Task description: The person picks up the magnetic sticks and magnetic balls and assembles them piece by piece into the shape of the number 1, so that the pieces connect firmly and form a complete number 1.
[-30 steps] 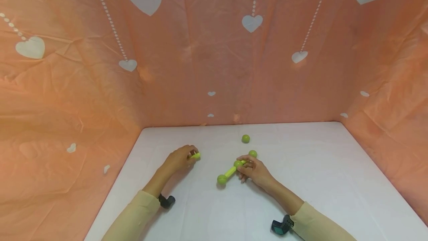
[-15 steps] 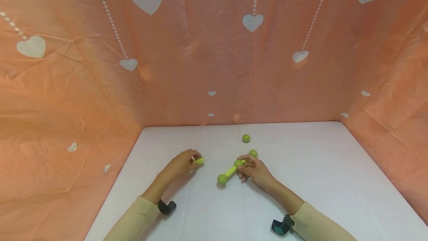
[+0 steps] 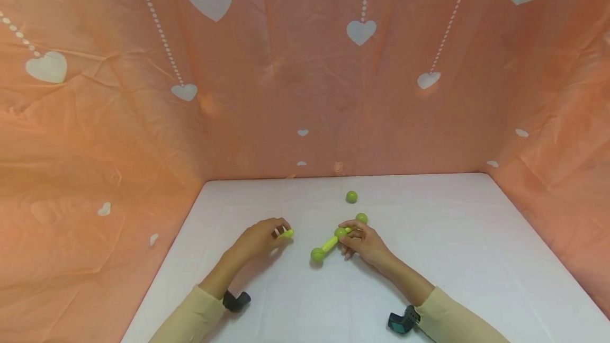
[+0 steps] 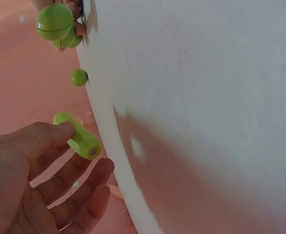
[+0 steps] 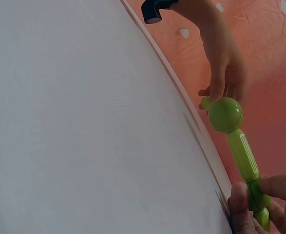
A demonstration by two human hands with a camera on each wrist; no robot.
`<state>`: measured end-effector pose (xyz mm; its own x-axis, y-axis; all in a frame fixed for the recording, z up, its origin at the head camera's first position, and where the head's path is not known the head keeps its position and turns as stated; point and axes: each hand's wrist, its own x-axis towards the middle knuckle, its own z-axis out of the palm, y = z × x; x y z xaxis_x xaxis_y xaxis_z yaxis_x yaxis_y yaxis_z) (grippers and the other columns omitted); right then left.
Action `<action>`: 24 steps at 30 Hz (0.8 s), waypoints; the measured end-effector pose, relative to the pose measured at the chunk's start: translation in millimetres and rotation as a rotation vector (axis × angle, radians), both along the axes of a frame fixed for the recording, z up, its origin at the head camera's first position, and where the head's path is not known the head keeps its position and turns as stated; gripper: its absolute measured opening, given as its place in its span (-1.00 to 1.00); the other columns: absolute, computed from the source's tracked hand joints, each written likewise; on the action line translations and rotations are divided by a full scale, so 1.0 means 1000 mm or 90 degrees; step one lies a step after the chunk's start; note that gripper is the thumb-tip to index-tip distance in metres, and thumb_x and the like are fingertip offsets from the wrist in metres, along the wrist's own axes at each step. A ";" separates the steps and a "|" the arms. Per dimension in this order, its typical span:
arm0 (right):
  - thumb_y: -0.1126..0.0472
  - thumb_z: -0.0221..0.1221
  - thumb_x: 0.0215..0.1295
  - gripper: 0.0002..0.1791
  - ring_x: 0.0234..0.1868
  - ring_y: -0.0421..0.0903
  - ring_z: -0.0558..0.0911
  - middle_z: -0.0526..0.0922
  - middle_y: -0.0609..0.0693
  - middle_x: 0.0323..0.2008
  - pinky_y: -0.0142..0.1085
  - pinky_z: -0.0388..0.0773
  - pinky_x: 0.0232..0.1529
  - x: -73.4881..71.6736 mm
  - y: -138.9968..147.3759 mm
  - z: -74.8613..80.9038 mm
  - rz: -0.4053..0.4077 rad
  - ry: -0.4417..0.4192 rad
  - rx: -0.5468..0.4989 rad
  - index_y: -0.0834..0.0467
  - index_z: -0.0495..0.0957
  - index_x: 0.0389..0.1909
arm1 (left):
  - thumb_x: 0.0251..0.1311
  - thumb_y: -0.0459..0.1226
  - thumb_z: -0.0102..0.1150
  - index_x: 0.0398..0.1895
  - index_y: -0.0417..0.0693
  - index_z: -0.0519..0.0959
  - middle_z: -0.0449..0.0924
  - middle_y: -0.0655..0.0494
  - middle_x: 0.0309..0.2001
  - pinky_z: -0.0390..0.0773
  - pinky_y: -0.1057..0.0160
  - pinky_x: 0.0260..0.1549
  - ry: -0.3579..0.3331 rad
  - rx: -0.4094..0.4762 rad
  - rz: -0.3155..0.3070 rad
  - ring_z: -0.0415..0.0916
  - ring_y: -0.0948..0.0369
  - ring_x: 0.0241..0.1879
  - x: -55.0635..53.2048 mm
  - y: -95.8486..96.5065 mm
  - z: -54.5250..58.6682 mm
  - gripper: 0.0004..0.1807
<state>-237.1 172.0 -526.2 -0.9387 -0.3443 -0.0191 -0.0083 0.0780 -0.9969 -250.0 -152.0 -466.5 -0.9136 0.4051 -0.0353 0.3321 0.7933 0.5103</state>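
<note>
Between thumb and fingers, my left hand [image 3: 263, 235] pinches a short lime-green rod [image 4: 82, 138] above the table; its near end shows a small grey dot in the left wrist view. My right hand [image 3: 367, 242] grips a chain of green balls and rods by its middle ball [image 5: 256, 196]. One end of that chain is a seamed ball [image 3: 317, 255], joined to the middle by a ribbed rod [image 5: 242, 155]. The other end ball [image 3: 361, 218] shows beyond my right fingers, which partly cover the second rod. A gap separates the two hands.
A loose green ball [image 3: 351, 197] lies on the white table [image 3: 429, 210] behind the chain. Orange sheeting [image 3: 286, 94] with pale hearts stands around the table's back and sides. Dark cameras [image 3: 403, 320] are strapped to both wrists.
My left hand has moved a little right and toward me, carrying the green rod closer to the chain. My right hand and the chain stay put.
</note>
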 end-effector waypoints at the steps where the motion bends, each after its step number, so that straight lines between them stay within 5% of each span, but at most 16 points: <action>1: 0.34 0.27 0.53 -0.51 -0.37 -0.08 0.70 0.73 0.19 -0.31 -0.29 0.73 -0.29 0.000 0.000 0.000 0.000 0.001 0.001 0.39 0.41 0.37 | 0.39 -0.16 0.45 0.02 0.12 0.71 0.70 0.23 -0.16 0.64 0.06 -0.13 0.001 -0.005 0.000 0.61 0.22 -0.16 0.001 0.000 0.000 -0.79; 24: 0.33 0.27 0.53 -0.50 -0.37 -0.11 0.70 0.71 0.13 -0.34 -0.31 0.72 -0.29 0.002 0.000 0.000 0.004 0.001 -0.011 0.42 0.39 0.37 | 0.37 -0.10 0.46 -0.08 0.11 0.71 0.65 0.35 -0.29 0.59 0.19 -0.27 0.006 -0.029 -0.070 0.57 0.30 -0.25 0.025 0.004 -0.003 -0.82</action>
<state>-235.6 171.6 -525.7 -0.9364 -0.3509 -0.0111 -0.0108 0.0605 -0.9981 -224.9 -148.4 -469.3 -0.8640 0.5012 -0.0485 0.4228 0.7744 0.4706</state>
